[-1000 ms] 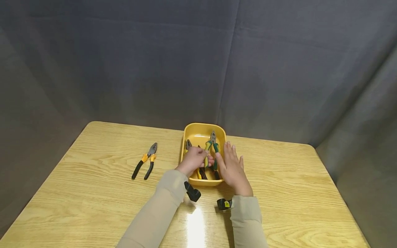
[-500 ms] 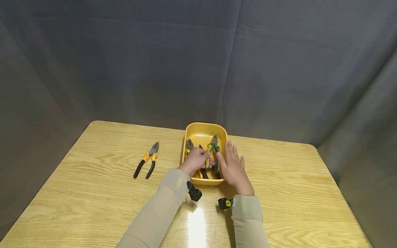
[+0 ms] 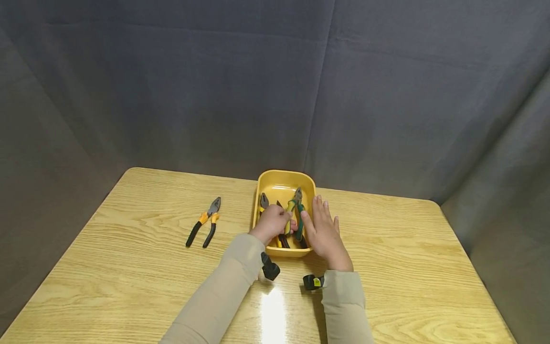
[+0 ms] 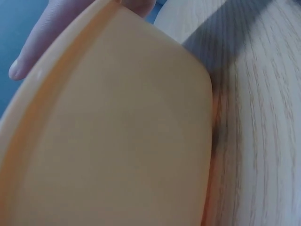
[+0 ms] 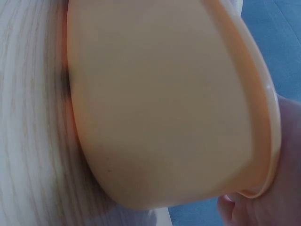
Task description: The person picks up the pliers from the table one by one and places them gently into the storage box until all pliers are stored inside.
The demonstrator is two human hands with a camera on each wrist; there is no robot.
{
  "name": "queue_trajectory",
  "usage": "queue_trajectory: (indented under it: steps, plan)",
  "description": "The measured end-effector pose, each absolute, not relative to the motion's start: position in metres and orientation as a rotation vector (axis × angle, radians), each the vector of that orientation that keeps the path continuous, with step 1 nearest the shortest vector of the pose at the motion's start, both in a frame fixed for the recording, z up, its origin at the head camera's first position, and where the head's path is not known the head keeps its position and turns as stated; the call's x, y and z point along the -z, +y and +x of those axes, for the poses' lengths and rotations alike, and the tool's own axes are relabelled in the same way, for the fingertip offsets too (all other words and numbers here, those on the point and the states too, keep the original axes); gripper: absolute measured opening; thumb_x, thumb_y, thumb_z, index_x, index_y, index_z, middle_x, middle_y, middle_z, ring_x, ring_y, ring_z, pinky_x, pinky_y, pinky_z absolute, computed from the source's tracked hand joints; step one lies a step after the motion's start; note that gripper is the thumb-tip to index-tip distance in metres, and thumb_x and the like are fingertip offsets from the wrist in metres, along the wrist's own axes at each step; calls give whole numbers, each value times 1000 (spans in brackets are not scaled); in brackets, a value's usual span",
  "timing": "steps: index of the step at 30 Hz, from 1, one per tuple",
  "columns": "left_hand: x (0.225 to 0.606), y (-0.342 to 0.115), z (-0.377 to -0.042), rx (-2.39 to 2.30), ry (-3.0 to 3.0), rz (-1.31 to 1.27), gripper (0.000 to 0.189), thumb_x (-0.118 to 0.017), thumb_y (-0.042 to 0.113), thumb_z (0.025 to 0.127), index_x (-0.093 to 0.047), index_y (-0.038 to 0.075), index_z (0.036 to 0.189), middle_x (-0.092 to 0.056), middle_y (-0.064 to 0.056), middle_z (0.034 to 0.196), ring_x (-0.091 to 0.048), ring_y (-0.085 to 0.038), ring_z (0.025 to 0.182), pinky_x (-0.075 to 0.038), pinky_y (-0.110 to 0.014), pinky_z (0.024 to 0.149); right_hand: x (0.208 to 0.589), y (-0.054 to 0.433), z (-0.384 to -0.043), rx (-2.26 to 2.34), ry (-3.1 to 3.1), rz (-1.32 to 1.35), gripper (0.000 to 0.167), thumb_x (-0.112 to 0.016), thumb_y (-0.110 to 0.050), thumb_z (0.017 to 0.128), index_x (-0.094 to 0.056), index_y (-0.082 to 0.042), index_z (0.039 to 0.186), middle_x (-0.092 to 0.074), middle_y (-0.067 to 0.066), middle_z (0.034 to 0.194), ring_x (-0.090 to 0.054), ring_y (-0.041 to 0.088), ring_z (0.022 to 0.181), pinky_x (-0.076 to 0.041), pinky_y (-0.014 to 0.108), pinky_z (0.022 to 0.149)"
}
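Observation:
In the head view my left hand [image 3: 273, 222] reaches into the yellow tray [image 3: 285, 174], fingers curled round the yellow-green handle of a pair of pliers [image 3: 300, 222] whose jaws point away from me. My right hand [image 3: 325, 234] lies along the tray's right side, fingers straight, thumb over the rim by the pliers' dark green handle. Other pliers [image 3: 264, 199] with a dark head lie at the tray's left, partly hidden by my left hand. In the left wrist view the tray's outer wall [image 4: 127, 117] fills the frame; my right hand [image 5: 268, 202] shows at the rim in the right wrist view.
Another pair of pliers [image 3: 207, 221] with black and orange handles lies apart on the wooden table [image 3: 137, 277], left of the tray. Dark handles [image 3: 283, 241] show near the tray's front wall. A grey curtain [image 3: 215, 95] hangs behind the table.
The green-handled pliers' head has shifted slightly toward me and their handles stand a little closer together. My right hand stays against the tray's side. The view has shifted slightly.

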State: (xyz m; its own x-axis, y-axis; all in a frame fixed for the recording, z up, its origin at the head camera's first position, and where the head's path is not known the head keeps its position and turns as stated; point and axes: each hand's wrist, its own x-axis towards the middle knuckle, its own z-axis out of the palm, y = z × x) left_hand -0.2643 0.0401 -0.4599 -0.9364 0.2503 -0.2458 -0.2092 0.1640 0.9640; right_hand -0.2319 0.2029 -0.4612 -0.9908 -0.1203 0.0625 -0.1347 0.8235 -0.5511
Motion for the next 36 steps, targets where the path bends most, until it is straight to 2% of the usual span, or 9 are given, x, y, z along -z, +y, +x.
queue_trajectory:
  steps: [8, 16, 23, 27, 29, 33, 36]
  plan:
    - [459, 42, -263, -1807, 2162, 65, 33, -48, 11, 108, -63, -17, 116, -73, -20, 93, -75, -24, 82, -60, -29, 72, 459, 202, -231, -914, -2984, 208, 68, -27, -45, 112, -12, -2, 163, -4, 12, 170, -1, 35, 156, 0, 66, 119]
    - [456, 41, -261, -1719, 2287, 85, 32, -52, 15, 107, -70, -11, 104, -74, -15, 82, -73, -19, 72, -56, -27, 68, 459, 203, -230, -932, -2970, 225, 69, -27, -45, 112, -12, -2, 162, -6, 15, 170, -1, 35, 156, 0, 67, 119]
    - [453, 41, -260, -1711, 2297, 71, 31, -55, 16, 106, -69, -11, 112, -76, -15, 83, -75, -22, 76, -58, -30, 71, 459, 203, -231, -942, -2965, 229, 69, -26, -46, 111, -12, -1, 162, -6, 16, 170, -1, 35, 156, 0, 66, 119]
    - [453, 41, -260, -1698, 2326, 71, 31, -58, 18, 105, -70, -10, 111, -76, -11, 79, -74, -22, 75, -58, -29, 69, 459, 203, -231, -946, -2964, 232, 68, -27, -45, 112, -12, -2, 162, -6, 15, 170, -1, 35, 156, 0, 66, 119]
    - [454, 41, -260, -1680, 2362, 75, 31, -59, 19, 105, -73, -8, 105, -73, -7, 72, -72, -19, 69, -55, -27, 64, 460, 203, -231, -946, -2964, 233, 68, -28, -45, 112, -12, -2, 163, -6, 15, 170, -1, 35, 156, 0, 67, 119]
    - [456, 40, -262, -1634, 2450, 91, 33, -63, 22, 103, -73, -3, 84, -60, -1, 58, -59, -13, 54, -45, -23, 51, 460, 203, -231, -946, -2963, 236, 68, -28, -43, 112, -12, -2, 162, -6, 16, 169, -2, 36, 156, 0, 67, 119]
    - [458, 40, -263, -1622, 2498, 104, 35, -65, 22, 102, -72, 1, 74, -54, 0, 54, -51, -12, 49, -41, -24, 47, 459, 203, -231, -948, -2962, 238, 68, -28, -44, 112, -12, -2, 162, -6, 16, 169, -1, 35, 156, 0, 67, 119]
